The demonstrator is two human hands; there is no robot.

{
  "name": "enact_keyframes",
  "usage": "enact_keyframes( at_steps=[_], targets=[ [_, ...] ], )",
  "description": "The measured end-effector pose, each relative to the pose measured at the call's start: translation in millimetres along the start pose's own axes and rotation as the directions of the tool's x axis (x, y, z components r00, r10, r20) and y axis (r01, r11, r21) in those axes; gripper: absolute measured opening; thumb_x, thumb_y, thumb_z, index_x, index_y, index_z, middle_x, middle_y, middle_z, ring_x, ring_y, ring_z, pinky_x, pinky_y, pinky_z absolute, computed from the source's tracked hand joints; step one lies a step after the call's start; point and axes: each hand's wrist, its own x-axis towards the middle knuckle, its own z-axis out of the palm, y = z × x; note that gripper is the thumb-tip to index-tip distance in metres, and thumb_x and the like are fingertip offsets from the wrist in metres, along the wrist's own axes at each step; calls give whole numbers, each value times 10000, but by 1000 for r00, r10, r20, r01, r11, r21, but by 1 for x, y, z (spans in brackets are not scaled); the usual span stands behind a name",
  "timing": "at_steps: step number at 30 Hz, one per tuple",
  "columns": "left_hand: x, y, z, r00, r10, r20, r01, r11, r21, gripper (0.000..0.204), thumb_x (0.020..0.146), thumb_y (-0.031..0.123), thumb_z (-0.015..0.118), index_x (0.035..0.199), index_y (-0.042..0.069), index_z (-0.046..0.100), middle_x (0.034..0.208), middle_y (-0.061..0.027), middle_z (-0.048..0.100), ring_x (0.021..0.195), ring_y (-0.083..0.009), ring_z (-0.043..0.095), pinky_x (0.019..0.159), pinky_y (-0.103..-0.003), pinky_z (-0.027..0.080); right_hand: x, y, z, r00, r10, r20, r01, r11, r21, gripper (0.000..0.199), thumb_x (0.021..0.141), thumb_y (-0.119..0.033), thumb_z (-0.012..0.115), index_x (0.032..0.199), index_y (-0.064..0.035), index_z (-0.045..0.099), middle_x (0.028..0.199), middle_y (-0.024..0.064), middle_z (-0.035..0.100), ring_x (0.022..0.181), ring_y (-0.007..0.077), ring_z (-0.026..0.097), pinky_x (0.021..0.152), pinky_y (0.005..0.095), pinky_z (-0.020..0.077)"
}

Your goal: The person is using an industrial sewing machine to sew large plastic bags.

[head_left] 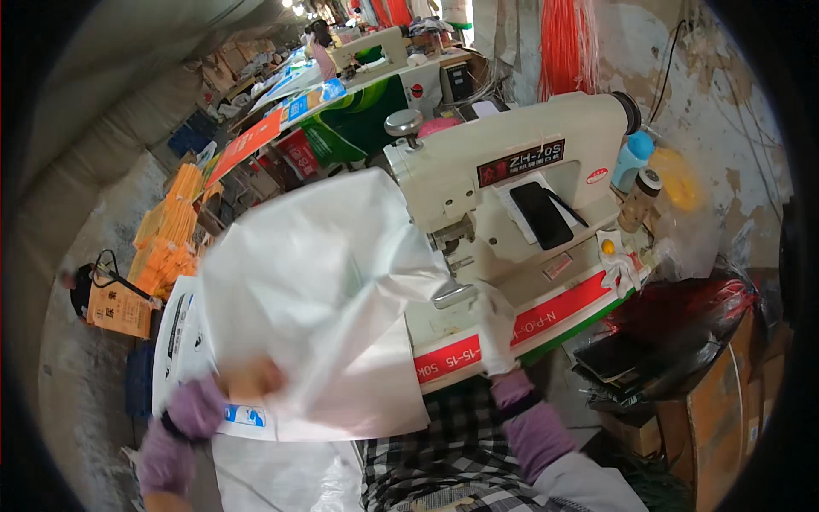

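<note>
A large white woven-plastic bag (pixel 307 247) is billowed up in front of me, its right edge reaching the needle area of a cream industrial sewing machine (pixel 520 154). My left hand (pixel 249 378), bare and smeared by motion, is over the lower left part of the bag; its fingers cannot be made out. In a white glove, my right hand (pixel 495 328) lies stretched out on the machine bed, beside the metal plate (pixel 452 295) under the needle area. No held object shows in it.
A black phone (pixel 541 215) and a pen (pixel 566 207) rest on the machine bed. To the right are a tan bottle (pixel 641 200), a blue jug (pixel 631 160) and a spare glove (pixel 621 271). Orange bundles (pixel 171 230) stand at left; cardboard (pixel 715 418) leans at lower right.
</note>
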Motion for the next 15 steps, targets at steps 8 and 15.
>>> enact_keyframes(
  at_steps=[8, 15],
  targets=[
    [12, 107, 161, 683, 252, -686, -278, 958, 75, 145, 785, 110, 604, 898, 32, 646, 770, -139, 629, 608, -302, 602, 542, -358, 482, -133, 17, 73, 848, -117, 517, -174, 860, 479, 549, 906, -159, 575, 1381, -31, 332, 1347, 140, 421, 1252, 235, 386, 1065, 365, 304],
    [53, 150, 143, 557, 800, -223, -503, 539, 676, 130, 645, 130, 664, 727, 69, 584, 703, -33, 531, 622, -199, 562, 511, -294, 472, -126, -10, 2, 961, -210, 178, 61, 794, 605, 378, 895, -6, 497, 1270, 25, 466, 1166, 130, 577, 1069, 208, 561, 918, 300, 454]
  ],
)
